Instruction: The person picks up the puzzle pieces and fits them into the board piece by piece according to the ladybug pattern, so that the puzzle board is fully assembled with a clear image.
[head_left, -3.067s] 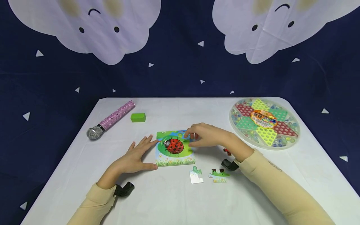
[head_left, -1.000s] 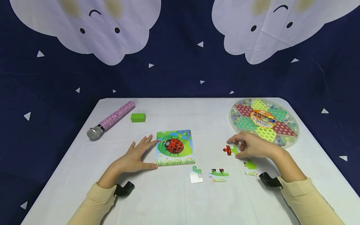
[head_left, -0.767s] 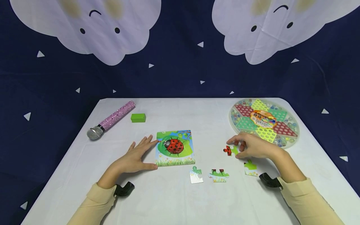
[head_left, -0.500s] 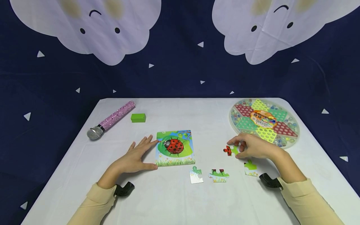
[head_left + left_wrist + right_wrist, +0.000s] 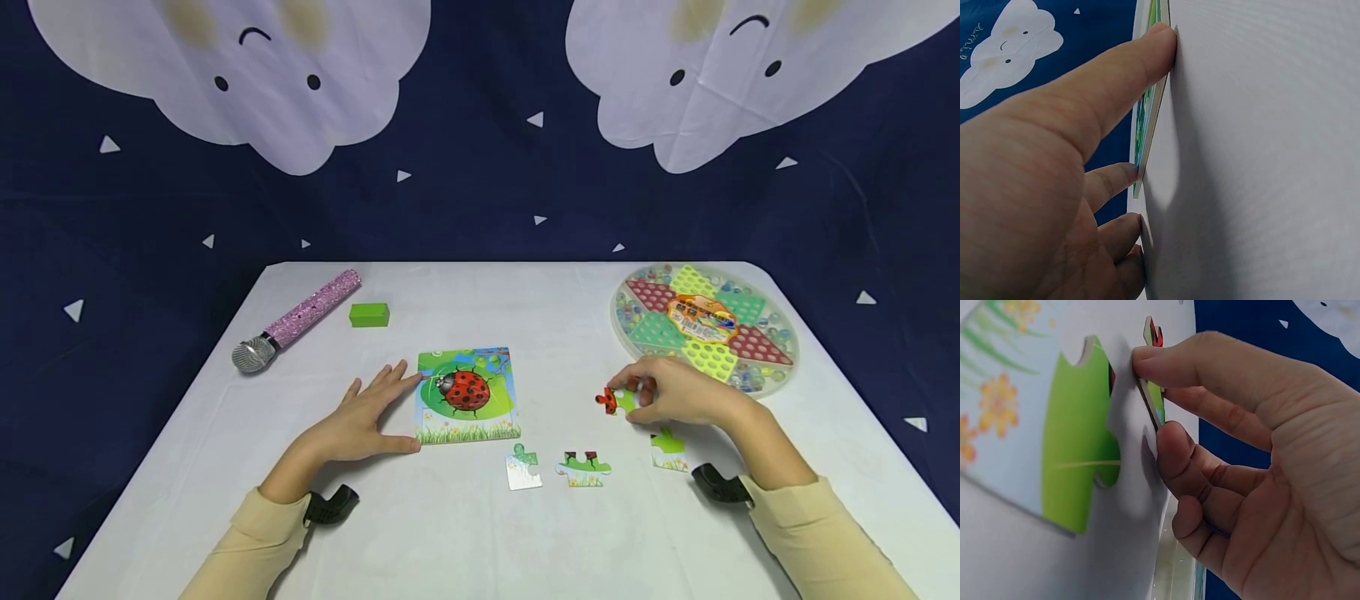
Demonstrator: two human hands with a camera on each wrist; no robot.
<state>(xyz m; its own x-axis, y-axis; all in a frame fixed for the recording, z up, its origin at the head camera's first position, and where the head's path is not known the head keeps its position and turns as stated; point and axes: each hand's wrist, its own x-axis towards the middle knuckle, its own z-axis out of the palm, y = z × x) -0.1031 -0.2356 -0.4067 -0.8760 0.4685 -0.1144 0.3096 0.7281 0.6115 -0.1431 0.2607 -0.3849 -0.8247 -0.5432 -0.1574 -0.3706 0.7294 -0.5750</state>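
Observation:
My left hand (image 5: 363,421), fingers spread, touches the left edge of a square ladybug puzzle (image 5: 487,417); in the left wrist view the thumb (image 5: 1147,56) rests against the edge of the board. Over on the right, my right hand (image 5: 678,392) pinches a red-and-green puzzle piece (image 5: 622,403) between thumb and fingers. The right wrist view has this piece (image 5: 1156,397) tilted up off the white cloth. Just below that hand lies a green piece with flowers (image 5: 669,451). Two more pieces lie in front of the board: a corner piece (image 5: 523,469) and a wider piece (image 5: 583,469).
A pink glitter microphone (image 5: 311,308) and a green block (image 5: 369,315) lie at the back left. A round Chinese checkers board with marbles (image 5: 705,329) sits at the back right, close behind my right hand. White cloth covers the table (image 5: 450,542).
From over the ladybug puzzle, my right hand has moved right to the red-and-green piece. In the last half second that piece has shifted slightly in its fingers. The left hand stays put.

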